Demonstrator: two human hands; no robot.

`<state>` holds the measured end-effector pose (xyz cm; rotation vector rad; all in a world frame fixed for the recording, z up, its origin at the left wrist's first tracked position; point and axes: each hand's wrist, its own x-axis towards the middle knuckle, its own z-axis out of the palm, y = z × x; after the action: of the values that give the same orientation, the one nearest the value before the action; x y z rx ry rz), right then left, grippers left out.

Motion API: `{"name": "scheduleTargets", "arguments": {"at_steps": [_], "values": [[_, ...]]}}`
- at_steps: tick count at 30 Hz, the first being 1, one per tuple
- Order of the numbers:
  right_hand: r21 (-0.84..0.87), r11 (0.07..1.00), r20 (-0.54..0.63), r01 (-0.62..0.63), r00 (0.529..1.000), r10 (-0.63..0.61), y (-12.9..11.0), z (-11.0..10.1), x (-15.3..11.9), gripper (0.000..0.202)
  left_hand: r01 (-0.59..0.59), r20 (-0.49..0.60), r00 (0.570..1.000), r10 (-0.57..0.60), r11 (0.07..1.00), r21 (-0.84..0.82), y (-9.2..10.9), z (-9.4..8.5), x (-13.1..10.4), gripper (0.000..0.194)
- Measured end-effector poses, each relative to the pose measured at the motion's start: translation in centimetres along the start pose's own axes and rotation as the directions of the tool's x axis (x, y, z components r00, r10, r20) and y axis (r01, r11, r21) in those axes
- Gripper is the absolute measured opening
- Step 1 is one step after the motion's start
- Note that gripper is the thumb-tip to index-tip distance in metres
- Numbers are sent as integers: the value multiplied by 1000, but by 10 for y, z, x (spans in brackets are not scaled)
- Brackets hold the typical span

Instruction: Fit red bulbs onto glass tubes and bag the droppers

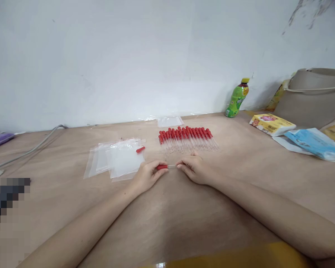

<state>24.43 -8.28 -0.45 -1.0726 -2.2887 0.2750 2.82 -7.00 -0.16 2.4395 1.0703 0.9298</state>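
My left hand (148, 176) pinches the red rubber bulb (162, 167) of a dropper between thumb and fingers. From the bulb a thin clear tube (171, 165) runs level to the right, where the fingertips of my right hand (194, 169) are closed on it; they hide its far end. Just beyond my hands, several droppers (185, 137) with red bulbs lie in a row, clear tubes pointing toward me. A loose red bulb (140, 150) rests on overlapping clear plastic bags (125, 162), left of the row and near my left hand.
Another stack of clear bags (170, 121) lies by the wall. On the right are a green bottle (237, 98), a yellow tissue pack (272, 124), a blue packet (318, 143) and a grey bag (312, 96). A grey cable (41, 143) and a purple item (0, 140) lie left.
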Motion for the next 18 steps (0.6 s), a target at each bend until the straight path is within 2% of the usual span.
{"name": "scheduleTargets", "arguments": {"at_steps": [5,8,13,18], "values": [[61,996,-15,-66,998,67,-6,3,0,19,92,-37,995,-97,990,-106,-2,5,-4,18],[48,997,-31,-58,998,59,-7,4,0,20,113,-43,992,-121,982,-148,0,7,-5,20],[11,1000,14,-7,1000,7,-8,2,2,23,93,17,996,-91,984,-153,6,5,-5,18],[0,1000,38,6,999,-6,-10,3,5,26,55,11,998,-54,990,-128,6,5,-6,19]]}}
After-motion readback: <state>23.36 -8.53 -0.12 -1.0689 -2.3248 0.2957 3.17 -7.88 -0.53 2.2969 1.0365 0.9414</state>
